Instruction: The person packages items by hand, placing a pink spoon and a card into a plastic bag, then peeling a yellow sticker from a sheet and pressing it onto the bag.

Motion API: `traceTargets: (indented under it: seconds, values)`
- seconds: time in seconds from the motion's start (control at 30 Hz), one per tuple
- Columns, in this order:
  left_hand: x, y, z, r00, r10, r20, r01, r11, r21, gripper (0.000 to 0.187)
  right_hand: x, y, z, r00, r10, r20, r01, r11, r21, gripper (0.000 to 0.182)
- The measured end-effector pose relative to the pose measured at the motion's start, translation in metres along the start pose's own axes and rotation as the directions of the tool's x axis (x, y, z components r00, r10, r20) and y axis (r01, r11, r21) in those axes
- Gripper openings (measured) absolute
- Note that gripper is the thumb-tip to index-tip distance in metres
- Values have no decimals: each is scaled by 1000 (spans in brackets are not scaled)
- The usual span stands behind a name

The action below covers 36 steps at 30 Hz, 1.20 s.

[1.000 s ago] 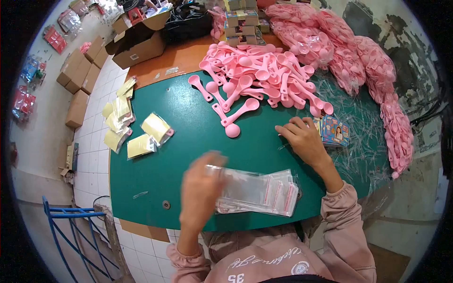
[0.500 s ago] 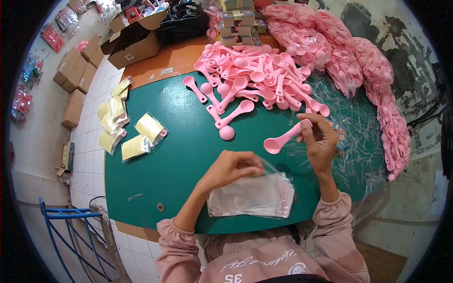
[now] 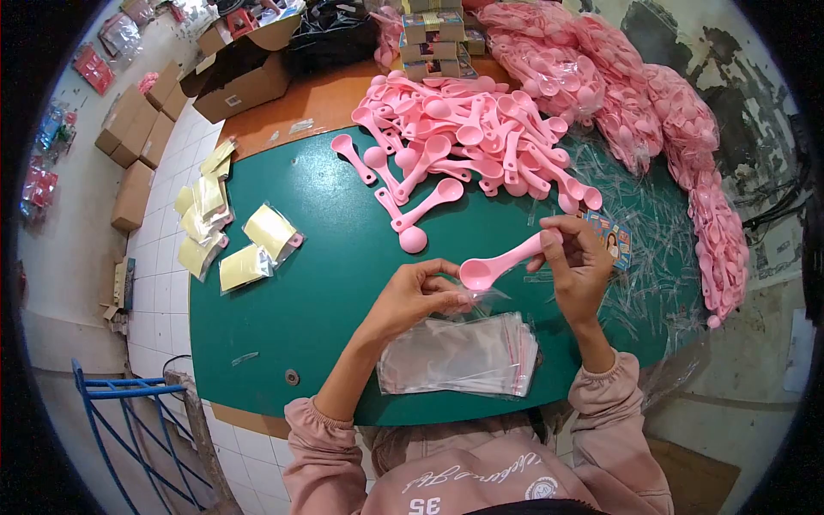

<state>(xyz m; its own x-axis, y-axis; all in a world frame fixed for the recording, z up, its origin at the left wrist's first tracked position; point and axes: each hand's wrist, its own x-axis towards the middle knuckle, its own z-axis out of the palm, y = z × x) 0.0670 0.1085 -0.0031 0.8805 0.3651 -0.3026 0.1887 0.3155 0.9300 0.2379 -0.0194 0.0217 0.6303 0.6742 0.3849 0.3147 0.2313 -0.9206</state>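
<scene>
My right hand (image 3: 579,262) pinches the handle end of a pink measuring spoon (image 3: 511,260), its bowl pointing left toward my other hand. Between the thumb and fingers of my left hand (image 3: 418,296) is a clear plastic bag (image 3: 487,300), thin and hard to see, right under the spoon's bowl. Below both hands lies a stack of clear plastic bags (image 3: 451,356) on the green tabletop (image 3: 326,300). A big pile of pink spoons (image 3: 463,129) covers the back of the table, with a few stray ones at its front left.
Packed bags with yellow cards (image 3: 270,232) lie at the left. Plastic sacks full of pink spoons (image 3: 618,112) line the right side. Clear plastic strips (image 3: 644,257) and a printed card (image 3: 616,245) lie at the right. Behind stand stacked cards (image 3: 432,43) and a cardboard box (image 3: 240,81).
The spoon has moved left and slightly down, from apart to right at my left hand's fingertips. My left hand has turned a little, with the bag still in its fingers.
</scene>
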Motion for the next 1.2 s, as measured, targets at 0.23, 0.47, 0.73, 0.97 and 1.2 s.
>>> traceTargets:
  seconds: [0.23,0.47,0.73,0.97,1.2]
  values:
    - [-1,1,-2,998,-33,60,33,999,6,33,-1,2,0,999,10,32,-12,997,70,15]
    - [2,-8,-2,994,73,86,-69,996,-47,33,-1,0,0,996,61,60,-62,998,6,14]
    - [2,-2,11,989,134,66,-134,991,-10,36,-6,0,13,976,146,163,-143,989,-32,19]
    - [-1,-6,-1,990,50,133,-62,994,93,34,-6,-2,12,960,232,154,-221,971,-86,22]
    - [-3,-1,4,990,138,29,-141,967,214,38,-13,-7,11,778,-269,567,470,849,-242,28]
